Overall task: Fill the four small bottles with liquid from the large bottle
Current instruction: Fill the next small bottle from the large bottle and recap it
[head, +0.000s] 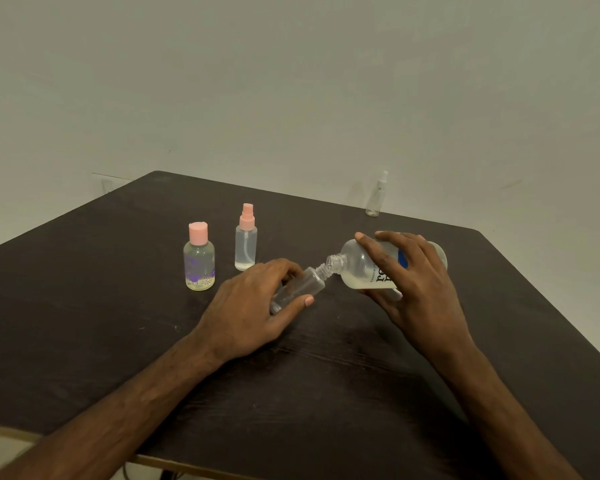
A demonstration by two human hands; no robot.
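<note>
Left hand (253, 299) gripping the tilted small bottle (311, 285), right hand (413, 282) wrapping the large bottle (355, 268), I'm apparently pouring; next needs a steeper tilt.

Pink caps (198, 233), purple-flowered bottle (199, 268), dark brown table (84, 306).

Dark brown wooden table (118, 323): matt, grain showing, kinda scuffed. Large translucent plastic bottle (354, 271): smooth, cloudy-ish. Small clear plastic uncapped bottle (309, 285): glossy. Round clear plastic bottle with pink cap (199, 268), slim clear spray bottle with pink top (246, 245): caps matt.
</note>
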